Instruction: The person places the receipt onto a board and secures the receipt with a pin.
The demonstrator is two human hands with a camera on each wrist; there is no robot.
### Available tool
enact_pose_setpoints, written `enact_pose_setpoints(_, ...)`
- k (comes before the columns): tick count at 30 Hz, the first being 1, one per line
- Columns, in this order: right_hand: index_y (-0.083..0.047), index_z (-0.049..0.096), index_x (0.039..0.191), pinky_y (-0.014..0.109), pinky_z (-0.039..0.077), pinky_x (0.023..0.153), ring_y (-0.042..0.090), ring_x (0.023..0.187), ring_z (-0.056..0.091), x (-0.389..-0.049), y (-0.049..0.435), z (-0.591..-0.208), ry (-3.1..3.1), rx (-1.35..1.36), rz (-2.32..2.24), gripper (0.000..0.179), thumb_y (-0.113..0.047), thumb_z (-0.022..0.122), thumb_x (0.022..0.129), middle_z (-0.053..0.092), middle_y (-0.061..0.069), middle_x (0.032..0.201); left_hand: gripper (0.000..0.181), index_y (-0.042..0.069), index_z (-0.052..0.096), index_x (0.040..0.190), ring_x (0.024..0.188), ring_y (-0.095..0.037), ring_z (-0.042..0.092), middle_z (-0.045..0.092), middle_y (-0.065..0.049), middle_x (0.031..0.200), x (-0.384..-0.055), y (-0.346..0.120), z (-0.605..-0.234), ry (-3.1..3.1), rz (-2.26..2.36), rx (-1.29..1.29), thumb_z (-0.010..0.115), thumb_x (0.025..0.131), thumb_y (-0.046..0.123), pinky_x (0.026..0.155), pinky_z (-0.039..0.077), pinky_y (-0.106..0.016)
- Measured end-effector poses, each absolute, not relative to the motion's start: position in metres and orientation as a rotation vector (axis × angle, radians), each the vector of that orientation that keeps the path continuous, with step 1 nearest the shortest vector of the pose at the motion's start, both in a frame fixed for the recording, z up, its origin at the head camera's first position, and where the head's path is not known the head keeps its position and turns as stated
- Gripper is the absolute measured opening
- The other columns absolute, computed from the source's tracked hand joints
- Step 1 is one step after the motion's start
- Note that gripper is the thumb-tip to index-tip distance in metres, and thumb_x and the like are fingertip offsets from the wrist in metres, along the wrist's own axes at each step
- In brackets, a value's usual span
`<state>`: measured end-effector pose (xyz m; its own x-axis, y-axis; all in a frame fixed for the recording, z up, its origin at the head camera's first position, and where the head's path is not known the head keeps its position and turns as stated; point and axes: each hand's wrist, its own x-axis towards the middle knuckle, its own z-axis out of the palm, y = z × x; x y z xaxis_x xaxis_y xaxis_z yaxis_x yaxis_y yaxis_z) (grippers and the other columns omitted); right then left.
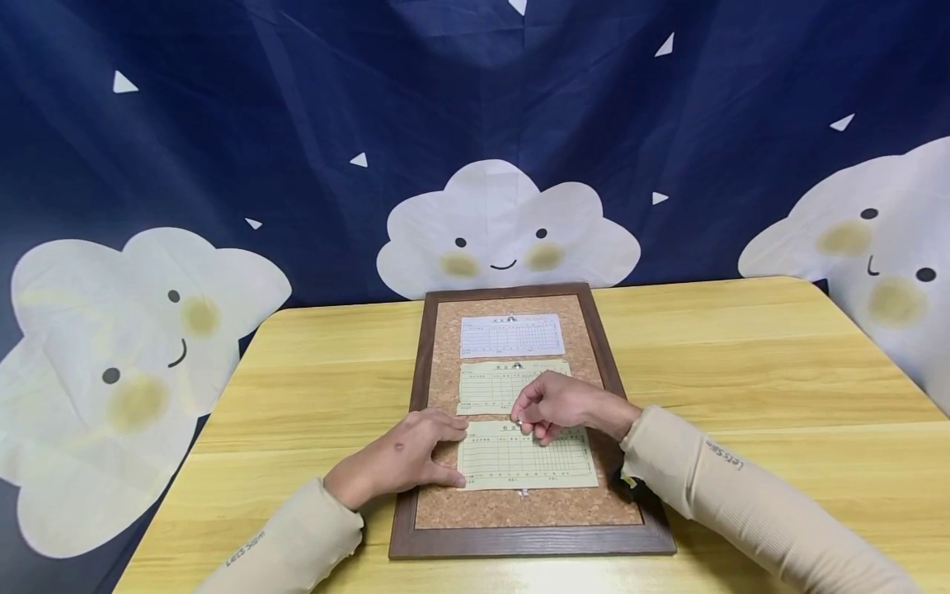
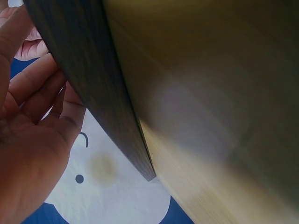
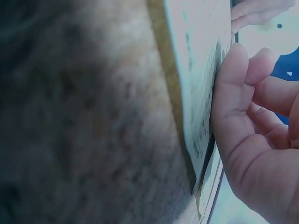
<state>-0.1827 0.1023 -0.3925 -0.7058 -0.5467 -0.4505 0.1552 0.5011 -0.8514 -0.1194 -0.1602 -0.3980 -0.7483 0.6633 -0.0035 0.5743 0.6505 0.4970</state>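
A framed cork board (image 1: 445,511) lies on the table with three printed form slips, one above another. The top slip (image 1: 482,338) is white and the middle slip (image 1: 478,392) pale yellow, each with a small shiny pushpin at its top edge. My right hand (image 1: 552,404) pinches a small silvery pushpin (image 1: 519,422) at the top edge of the lowest yellow slip (image 1: 505,462). My left hand (image 1: 408,458) reaches over the frame's left side, its fingertips and thumb resting at that slip's left edge. In the right wrist view, the right hand's fingers (image 3: 231,102) partly hide the papers.
The dark wooden frame (image 1: 530,542) borders the cork, standing a little proud of the light wood table (image 1: 742,355). A navy cloth (image 1: 319,99) with cloud faces hangs behind the table's far edge. A small shiny bit (image 1: 524,492) shows under the lowest slip's bottom edge.
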Motion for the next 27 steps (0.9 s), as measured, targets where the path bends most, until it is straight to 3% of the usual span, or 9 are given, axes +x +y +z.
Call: enact_pose_setpoints(27,0.004,0.071,0.095,0.029,0.058,0.057,0.011,0.053,0.055,-0.1781,0.0982,-0.3921,2.063,-0.265,-1.282,0.014,0.005,0.058,0.097,0.064,0.009,0.069,0.054,-0.006,0.07,0.118,0.122,-0.031,0.057,0.064,-0.016,0.13,-0.1193,-0.1593,-0.3969,2.689,0.693,1.034,0.086,0.079,0.029,0.105,0.045,-0.046)
